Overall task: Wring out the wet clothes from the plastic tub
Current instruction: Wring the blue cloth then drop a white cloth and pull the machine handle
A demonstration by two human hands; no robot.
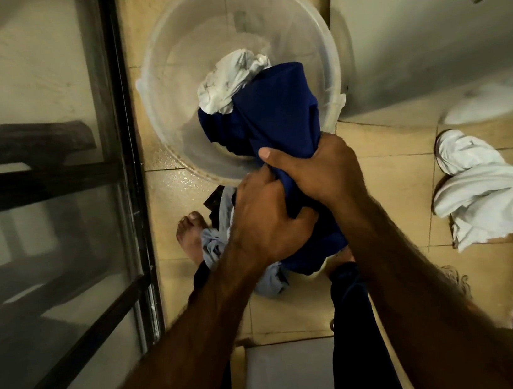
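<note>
Both hands clenched on bunched navy cloth (273,109): right hand (314,169) grips further up, left hand (265,222) touching it just below. The cloth's far end drapes into round translucent plastic tub (151,87) ahead of the hands, beside crumpled white cloth (229,79). Twisted white garment (479,192) lies on the tiled floor (387,176), right of the right hand.
</note>
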